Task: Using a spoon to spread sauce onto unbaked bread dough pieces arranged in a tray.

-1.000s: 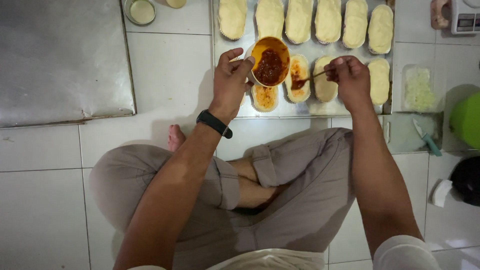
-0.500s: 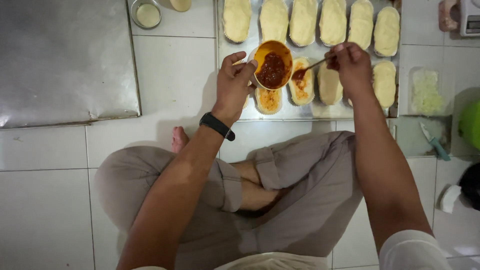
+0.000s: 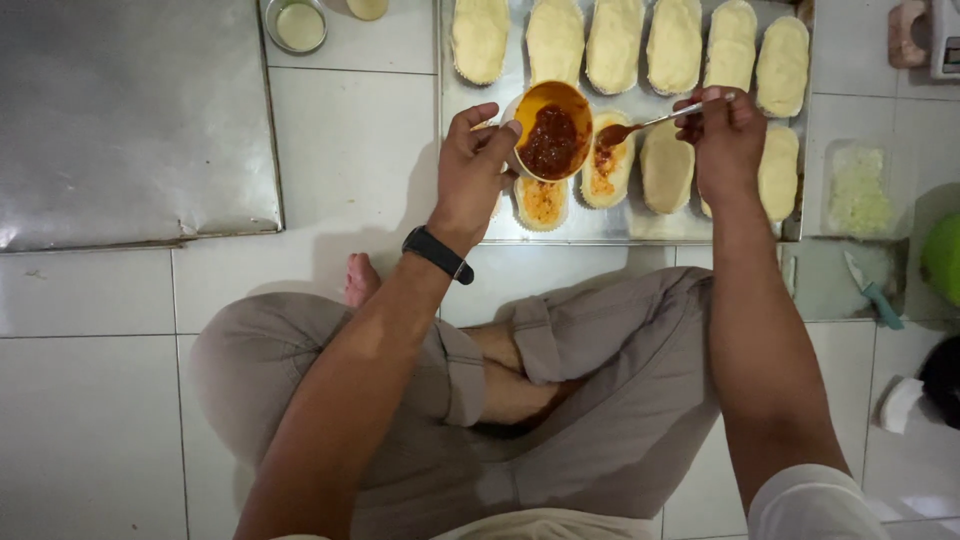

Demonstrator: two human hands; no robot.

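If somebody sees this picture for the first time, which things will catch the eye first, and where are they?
At top centre, the left hand holds a small orange bowl of red sauce over a metal baking tray. Beside it, the right hand holds a spoon loaded with sauce above a sauced dough piece. Pale, plain dough pieces fill the tray's far row.
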